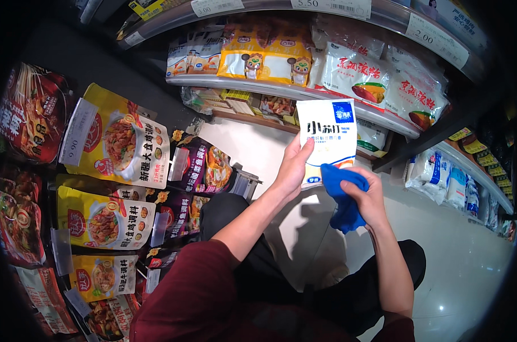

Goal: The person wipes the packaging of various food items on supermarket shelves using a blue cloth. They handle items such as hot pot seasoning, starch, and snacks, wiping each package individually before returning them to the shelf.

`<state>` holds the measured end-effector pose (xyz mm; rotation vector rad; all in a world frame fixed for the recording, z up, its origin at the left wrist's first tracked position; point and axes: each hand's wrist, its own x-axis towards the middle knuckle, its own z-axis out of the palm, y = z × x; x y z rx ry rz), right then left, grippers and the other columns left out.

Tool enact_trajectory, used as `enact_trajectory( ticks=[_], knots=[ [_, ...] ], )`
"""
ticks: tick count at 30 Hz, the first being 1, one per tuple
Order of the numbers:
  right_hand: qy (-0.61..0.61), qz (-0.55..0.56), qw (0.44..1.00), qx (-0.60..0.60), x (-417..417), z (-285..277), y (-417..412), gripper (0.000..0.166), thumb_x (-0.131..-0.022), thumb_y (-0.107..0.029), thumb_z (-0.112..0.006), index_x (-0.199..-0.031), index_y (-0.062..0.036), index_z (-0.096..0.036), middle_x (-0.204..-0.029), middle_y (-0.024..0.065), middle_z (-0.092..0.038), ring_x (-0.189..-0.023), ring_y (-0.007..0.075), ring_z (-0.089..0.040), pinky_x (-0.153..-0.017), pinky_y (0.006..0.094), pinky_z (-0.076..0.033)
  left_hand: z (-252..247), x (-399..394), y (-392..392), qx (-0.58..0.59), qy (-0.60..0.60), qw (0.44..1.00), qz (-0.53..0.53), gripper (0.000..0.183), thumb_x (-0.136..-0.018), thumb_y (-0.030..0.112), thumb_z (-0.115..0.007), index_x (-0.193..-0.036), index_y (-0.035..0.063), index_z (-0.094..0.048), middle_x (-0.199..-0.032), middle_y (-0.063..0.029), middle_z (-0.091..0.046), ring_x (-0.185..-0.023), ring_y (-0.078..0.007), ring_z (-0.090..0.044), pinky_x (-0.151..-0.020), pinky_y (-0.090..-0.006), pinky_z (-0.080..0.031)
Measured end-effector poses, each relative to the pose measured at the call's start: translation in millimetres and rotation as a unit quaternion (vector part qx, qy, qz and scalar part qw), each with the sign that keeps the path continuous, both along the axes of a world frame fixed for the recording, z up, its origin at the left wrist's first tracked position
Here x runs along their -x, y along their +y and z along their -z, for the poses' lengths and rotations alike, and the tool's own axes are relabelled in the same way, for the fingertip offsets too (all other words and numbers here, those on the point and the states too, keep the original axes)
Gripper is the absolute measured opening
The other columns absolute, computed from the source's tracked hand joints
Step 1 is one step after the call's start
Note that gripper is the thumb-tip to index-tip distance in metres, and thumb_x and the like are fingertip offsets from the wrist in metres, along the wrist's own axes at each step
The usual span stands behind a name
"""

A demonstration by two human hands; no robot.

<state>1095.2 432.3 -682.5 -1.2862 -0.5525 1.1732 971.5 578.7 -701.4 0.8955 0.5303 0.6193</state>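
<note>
A white and blue packet of baking soda (329,128) is held upright in front of me, its printed face towards the camera. My left hand (295,169) grips the packet's left edge, with the thumb on its front. In my right hand (367,194) is a bunched blue cloth (344,196), which touches the packet's lower right part and hangs down below it. Behind the packet is a curved shelf (271,87) with yellow and white packets (284,55) and clear bags of white starch (357,77).
Seasoning pouches (117,141) hang on a rack at the left, with price tags sticking out. A lower shelf of boxes (241,102) is behind the packet. More white and blue bags (429,171) stand on a shelf at the right. Pale tiled floor (451,256) shows below.
</note>
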Motion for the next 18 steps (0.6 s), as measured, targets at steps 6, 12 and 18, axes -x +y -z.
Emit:
enact_trajectory(
  ticks=[6,12,18],
  knots=[
    [0.02,-0.067,0.998,0.004,4.8,-10.6,4.6,0.028,-0.08,-0.013,-0.073,-0.102,0.0017,-0.066,-0.086,0.007,-0.067,-0.077,0.012,-0.063,-0.07,0.0256,-0.052,-29.6,19.2,59.3,-0.16,0.087,0.968,-0.173,0.028,-0.102,0.014,-0.045,-0.123,-0.0036,-0.053,-0.113,-0.0136,-0.065,-0.099,-0.0169,-0.064,-0.086,-0.0312,-0.052],
    [0.057,-0.02,0.998,-0.007,1.1,-2.8,8.3,0.025,-0.079,-0.01,-0.071,-0.101,0.0024,-0.066,-0.084,0.0079,-0.066,-0.072,0.0131,-0.062,-0.066,0.0261,-0.051,-63.6,69.5,217.4,-0.017,0.09,0.94,-0.329,0.036,-0.1,0.02,-0.042,-0.124,-0.0061,-0.05,-0.116,-0.0196,-0.063,-0.098,-0.0292,-0.067,-0.082,-0.0453,-0.057],
    [0.079,0.039,0.996,-0.014,3.2,-3.5,2.5,0.024,-0.08,-0.006,-0.07,-0.101,0.0035,-0.065,-0.086,0.0095,-0.068,-0.072,0.0138,-0.063,-0.067,0.0263,-0.052,-104.2,83.5,342.2,-0.155,0.202,0.881,-0.399,0.04,-0.09,0.025,-0.054,-0.112,-0.0076,-0.055,-0.105,-0.0182,-0.065,-0.09,-0.0288,-0.069,-0.072,-0.0426,-0.056]
  ],
)
